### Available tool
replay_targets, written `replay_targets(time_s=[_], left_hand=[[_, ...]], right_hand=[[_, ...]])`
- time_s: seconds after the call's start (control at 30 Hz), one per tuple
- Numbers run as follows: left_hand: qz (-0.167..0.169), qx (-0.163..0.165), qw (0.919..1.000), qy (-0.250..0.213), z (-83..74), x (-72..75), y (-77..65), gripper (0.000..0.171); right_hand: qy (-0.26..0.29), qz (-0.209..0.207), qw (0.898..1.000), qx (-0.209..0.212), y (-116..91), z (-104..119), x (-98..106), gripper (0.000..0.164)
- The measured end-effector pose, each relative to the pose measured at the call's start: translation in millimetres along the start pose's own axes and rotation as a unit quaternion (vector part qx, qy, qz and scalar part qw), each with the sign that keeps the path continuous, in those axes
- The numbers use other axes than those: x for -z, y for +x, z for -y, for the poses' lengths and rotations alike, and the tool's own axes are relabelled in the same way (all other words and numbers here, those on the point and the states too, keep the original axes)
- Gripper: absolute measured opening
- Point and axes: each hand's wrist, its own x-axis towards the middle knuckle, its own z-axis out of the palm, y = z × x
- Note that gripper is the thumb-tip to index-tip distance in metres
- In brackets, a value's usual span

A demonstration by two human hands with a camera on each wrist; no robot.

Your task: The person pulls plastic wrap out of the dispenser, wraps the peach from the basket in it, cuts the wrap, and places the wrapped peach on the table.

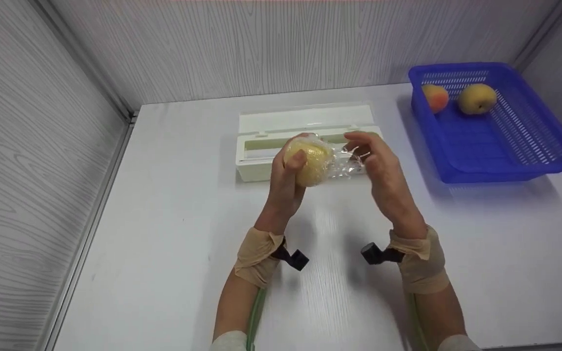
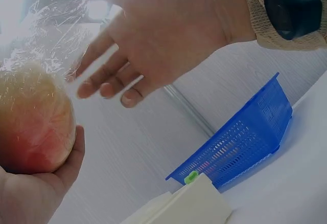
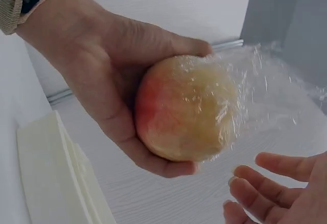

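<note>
My left hand (image 1: 283, 183) holds a round yellow peach (image 1: 312, 165) with a red blush, its thumb on the near side and fingers curled behind. Clear plastic film (image 1: 344, 165) covers the fruit, and its loose end trails off to the right. Beside that loose end is my right hand (image 1: 388, 178), fingers spread and bent a little, with no fruit in them. From the right wrist, the peach (image 3: 179, 114) sits in the left palm, the crinkled film (image 3: 271, 91) bunched on its far side.
Behind the hands lies a long white box (image 1: 256, 171), its lid raised. A blue perforated basket (image 1: 510, 174) stands at the right, holding a red-blushed fruit (image 1: 436, 99) and a yellow fruit (image 1: 477, 99). Pale wood-grain panels (image 1: 261, 48) border the white table (image 1: 164, 219).
</note>
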Motion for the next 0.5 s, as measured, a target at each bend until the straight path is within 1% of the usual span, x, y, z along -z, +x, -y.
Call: replay_targets(time_s=[0.03,0.1,0.13,0.2,0.27,0.33,0.37,0.4,0.5], left_hand=[[-0.007,0.007,0.9999,-0.002,0.7,0.5,0.1,0.084],[-0.014,0.021,0.9997,-0.004,1.9,0.8,-0.2,0.084],[-0.011,0.028,0.9995,-0.003,2.5,0.7,-0.7,0.086],[-0.004,0.043,0.9990,-0.008,3.6,-0.1,-1.9,0.092],[0.008,0.061,0.9979,-0.018,4.9,-1.1,-3.3,0.101],[0.030,0.076,0.9961,-0.032,5.8,-2.4,-4.5,0.107],[0.045,0.080,0.9949,-0.040,6.0,-3.0,-4.7,0.108],[0.061,0.084,0.9936,-0.046,6.3,-3.5,-4.9,0.109],[0.102,0.092,0.9885,-0.062,6.3,-4.0,-6.0,0.104]], right_hand=[[-0.031,-0.012,0.998,0.044,-0.5,3.1,-3.2,0.089],[-0.088,-0.024,0.989,0.119,-1.3,8.0,-10.1,0.091],[-0.111,-0.030,0.983,0.142,-1.5,9.9,-13.2,0.087],[-0.128,-0.048,0.974,0.178,-1.3,12.2,-18.0,0.075],[-0.138,-0.070,0.967,0.201,-0.3,12.7,-20.5,0.053],[-0.135,-0.095,0.963,0.213,0.8,12.4,-21.2,0.036],[-0.133,-0.108,0.962,0.215,1.3,12.1,-21.1,0.032],[-0.130,-0.120,0.961,0.215,1.7,12.2,-21.0,0.033],[-0.130,-0.145,0.957,0.214,2.0,12.4,-20.2,0.040]])
